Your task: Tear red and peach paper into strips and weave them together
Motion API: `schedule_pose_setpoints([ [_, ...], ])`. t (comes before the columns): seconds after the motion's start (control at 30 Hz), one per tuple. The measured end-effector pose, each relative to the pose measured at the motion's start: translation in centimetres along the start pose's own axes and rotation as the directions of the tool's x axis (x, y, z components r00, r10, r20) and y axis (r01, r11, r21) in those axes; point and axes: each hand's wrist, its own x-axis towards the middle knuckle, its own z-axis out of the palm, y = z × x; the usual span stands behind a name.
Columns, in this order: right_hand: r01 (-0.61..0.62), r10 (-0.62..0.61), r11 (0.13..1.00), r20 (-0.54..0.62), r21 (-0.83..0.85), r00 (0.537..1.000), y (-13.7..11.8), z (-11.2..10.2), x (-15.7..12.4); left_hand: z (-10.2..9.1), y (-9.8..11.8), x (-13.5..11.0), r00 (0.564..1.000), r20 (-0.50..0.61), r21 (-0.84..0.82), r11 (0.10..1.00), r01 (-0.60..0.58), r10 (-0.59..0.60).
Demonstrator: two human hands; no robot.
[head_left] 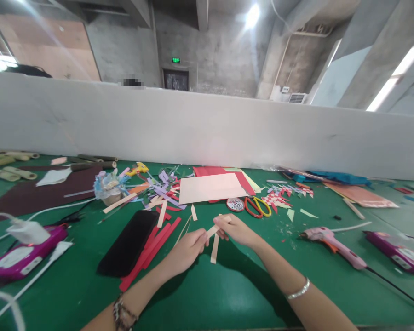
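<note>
Between my two hands a pale cream paper strip point(212, 231) is stretched above the green table. My left hand point(190, 247) pinches its lower left end. My right hand point(235, 228) is closed on the other end, fingers partly hidden behind it. Below the right hand a second pale strip section point(214, 250) hangs or lies pointing down; whether it joins the first I cannot tell. Left of my left hand lie several red paper strips point(162, 242) and a black phone-like slab point(129, 243). Just beyond my hands is a small pointed cream strip point(193, 212).
A cream sheet point(212, 187) lies on red paper point(250, 184). Scissors point(258, 207) and a round tin of small beads point(235, 204) sit before it. At right are a pink glue gun point(336, 246) and a purple power strip point(398, 252); another power strip point(24, 257) is left. A white partition point(207, 128) stands behind.
</note>
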Motion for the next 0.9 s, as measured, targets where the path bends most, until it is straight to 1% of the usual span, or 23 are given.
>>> schedule_pose_setpoints([
  [0.1, -0.016, 0.018, 0.997, 0.033, -0.077, 0.999, -0.5, -0.8, -0.6, -0.3, 0.1, -0.6, 1.0, 0.009, 0.08, 0.997, 0.006, -0.007],
  [0.23, -0.049, 0.059, 0.989, 0.063, -0.141, 0.996, -0.7, -1.6, -1.1, -0.7, -0.2, -1.0, 0.999, 0.05, 0.154, 0.988, 0.008, -0.016],
  [0.37, -0.062, 0.078, 0.988, 0.108, -0.144, 0.991, -0.8, -2.2, -1.6, -1.5, -0.4, -1.4, 0.998, 0.063, 0.186, 0.982, -0.009, -0.003],
  [0.5, -0.041, 0.069, 0.987, 0.174, -0.157, 0.982, -0.7, -2.9, -2.0, -2.4, -0.3, -2.2, 0.996, 0.084, 0.181, 0.983, 0.002, -0.017],
  [0.57, -0.036, 0.064, 0.985, 0.167, -0.169, 0.984, -0.4, -3.2, -2.2, -3.1, -0.4, -2.7, 0.997, 0.07, 0.197, 0.98, 0.01, -0.025],
  [0.63, -0.046, 0.068, 0.984, 0.124, -0.175, 0.99, -0.2, -3.2, -2.3, -3.7, -0.4, -3.1, 0.999, 0.029, 0.254, 0.967, 0.026, -0.034],
  [0.7, -0.027, 0.031, 0.976, 0.012, -0.214, 0.999, -0.4, -2.9, -2.3, -4.0, -0.3, -3.4, 0.999, 0.015, 0.332, 0.943, 0.028, -0.034],
  [0.77, 0.041, -0.077, 0.95, -0.106, -0.308, 0.991, -1.0, -2.1, -2.3, -4.0, -0.1, -3.4, 0.999, 0.046, 0.405, 0.914, 0.002, -0.023],
  [0.8, 0.088, -0.142, 0.923, -0.12, -0.374, 0.983, -1.4, -1.7, -2.3, -3.9, 0.0, -3.4, 0.998, 0.065, 0.432, 0.902, -0.015, -0.015],
  [0.83, 0.139, -0.197, 0.886, -0.087, -0.443, 0.977, -1.9, -1.2, -2.2, -3.6, 0.1, -3.3, 0.997, 0.077, 0.454, 0.89, -0.029, -0.007],
  [0.9, 0.247, -0.242, 0.788, 0.085, -0.564, 0.967, -2.7, -0.4, -2.2, -3.1, 0.5, -3.0, 0.997, 0.073, 0.497, 0.867, -0.044, 0.009],
])
